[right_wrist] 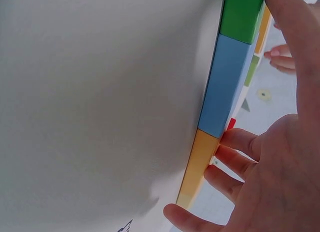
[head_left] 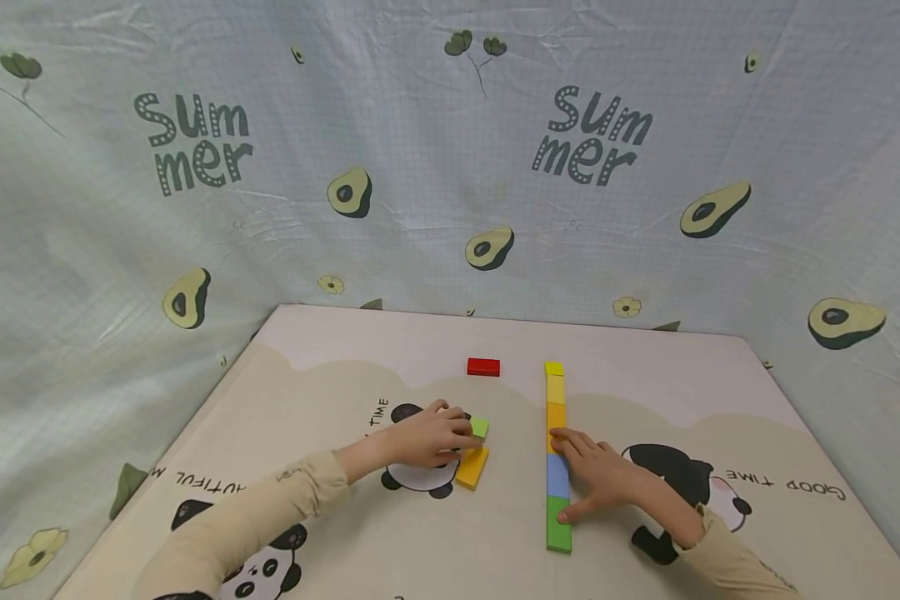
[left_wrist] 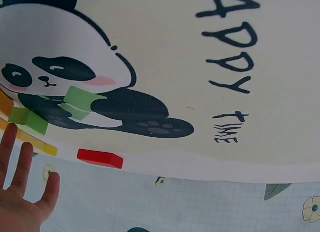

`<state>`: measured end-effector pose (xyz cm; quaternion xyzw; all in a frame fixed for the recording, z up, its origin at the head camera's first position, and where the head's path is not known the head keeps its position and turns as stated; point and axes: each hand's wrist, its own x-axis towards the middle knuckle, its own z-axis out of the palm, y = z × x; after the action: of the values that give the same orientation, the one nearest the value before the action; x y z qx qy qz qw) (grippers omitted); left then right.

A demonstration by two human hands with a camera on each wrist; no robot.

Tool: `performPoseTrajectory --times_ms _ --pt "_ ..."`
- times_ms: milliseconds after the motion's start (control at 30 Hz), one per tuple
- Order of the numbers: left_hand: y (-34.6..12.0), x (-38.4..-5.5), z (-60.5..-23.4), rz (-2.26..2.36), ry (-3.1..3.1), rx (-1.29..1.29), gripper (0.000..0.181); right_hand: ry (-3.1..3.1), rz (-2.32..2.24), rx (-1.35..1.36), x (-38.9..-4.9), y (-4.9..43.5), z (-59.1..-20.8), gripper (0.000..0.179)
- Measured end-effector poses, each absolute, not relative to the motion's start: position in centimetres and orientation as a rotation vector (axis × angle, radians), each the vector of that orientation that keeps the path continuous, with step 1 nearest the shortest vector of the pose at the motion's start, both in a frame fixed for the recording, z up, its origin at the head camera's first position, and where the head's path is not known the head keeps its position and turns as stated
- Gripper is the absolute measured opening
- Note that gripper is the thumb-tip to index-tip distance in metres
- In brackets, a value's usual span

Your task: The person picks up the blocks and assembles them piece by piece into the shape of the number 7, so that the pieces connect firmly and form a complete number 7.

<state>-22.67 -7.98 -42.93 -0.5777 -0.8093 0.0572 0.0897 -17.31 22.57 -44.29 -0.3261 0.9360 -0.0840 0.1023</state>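
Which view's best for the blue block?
Right wrist: the blue block appears largest there, its seams with the green block and orange block clear. Head shows it smaller, between the same two; left wrist doesn't show it.

Upper limbs only in view. The left sleeve [head_left: 247, 517] and right sleeve [head_left: 735, 562] are matching pale beige cloth, plain over most of the surface, with soft creasing. The left cuff [head_left: 330, 479] is gathered in folds and ends on the forearm; small darker marks show near it, too fine to read. The right cuff [head_left: 696, 532] likewise ends short of the wrist. A dark patch [head_left: 183, 596] shows at the left sleeve's lower end, nature undetermined. Left hand [head_left: 431, 435] and right hand [head_left: 600, 477]: both bare.
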Motion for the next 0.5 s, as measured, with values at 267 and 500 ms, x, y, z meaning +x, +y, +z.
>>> performPoseTrajectory --times_ms 267,500 --pt "-8.25 -21.87 -43.42 0.224 -2.398 -1.734 0.033 2.756 -0.264 -0.958 -17.19 22.49 -44.10 0.097" --pt "-8.25 -21.61 -43.47 0.244 -2.392 -1.712 0.034 2.755 -0.265 -0.953 -17.25 22.52 -44.39 0.098"
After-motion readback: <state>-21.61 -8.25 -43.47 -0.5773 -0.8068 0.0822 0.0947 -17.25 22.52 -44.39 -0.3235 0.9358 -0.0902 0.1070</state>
